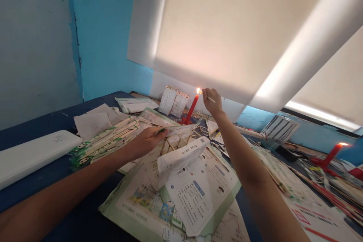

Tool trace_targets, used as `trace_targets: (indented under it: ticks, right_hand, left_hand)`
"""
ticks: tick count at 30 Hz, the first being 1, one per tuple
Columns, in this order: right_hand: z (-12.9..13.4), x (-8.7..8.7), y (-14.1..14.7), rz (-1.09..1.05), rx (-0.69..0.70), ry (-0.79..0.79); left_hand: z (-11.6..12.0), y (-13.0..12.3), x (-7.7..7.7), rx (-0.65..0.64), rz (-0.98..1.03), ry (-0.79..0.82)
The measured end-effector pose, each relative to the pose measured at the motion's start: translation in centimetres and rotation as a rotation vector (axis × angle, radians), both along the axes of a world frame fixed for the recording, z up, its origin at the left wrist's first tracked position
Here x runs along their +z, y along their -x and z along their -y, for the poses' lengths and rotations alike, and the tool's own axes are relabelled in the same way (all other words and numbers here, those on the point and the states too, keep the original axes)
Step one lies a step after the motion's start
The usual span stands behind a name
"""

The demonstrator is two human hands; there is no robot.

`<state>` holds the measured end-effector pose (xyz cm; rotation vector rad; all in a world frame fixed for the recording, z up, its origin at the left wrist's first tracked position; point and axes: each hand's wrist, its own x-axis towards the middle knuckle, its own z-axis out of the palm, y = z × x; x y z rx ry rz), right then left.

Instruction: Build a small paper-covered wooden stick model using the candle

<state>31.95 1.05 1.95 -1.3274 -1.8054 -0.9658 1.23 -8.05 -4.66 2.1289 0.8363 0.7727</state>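
My right hand is closed round a thin wooden stick, one end of which is at the flame of a lit red candle. The candle leans slightly on its red base. Lower and to the left, my left hand pinches a thin flat strip with a green end; its exact kind is unclear. Just beneath it, a small frame of joined sticks lies on the papers. Crumpled printed pages spread over a green-edged sheet in front of me.
Green-printed packs of chopsticks and a long white case lie on the left. Two paper-covered boxes stand behind the candle. At the right, another lit red candle burns near a striped box and loose sticks.
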Motion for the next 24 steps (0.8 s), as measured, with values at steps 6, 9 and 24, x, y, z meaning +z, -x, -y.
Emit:
trace_targets:
  ticks: [6,9,24]
  right_hand:
    - [0.07,0.15,0.30,-0.007,0.005,-0.010]
    - [0.11,0.30,0.40,-0.005,0.005,-0.012]
    - [-0.27,0.73,0.15,-0.016,0.019,-0.014]
  left_hand:
    - [0.00,-0.02,-0.01,-0.006,0.033,0.040]
    - [0.11,-0.06,0.05,-0.030,0.057,0.063]
    - [0.55,-0.34,0.19,0.002,0.081,0.065]
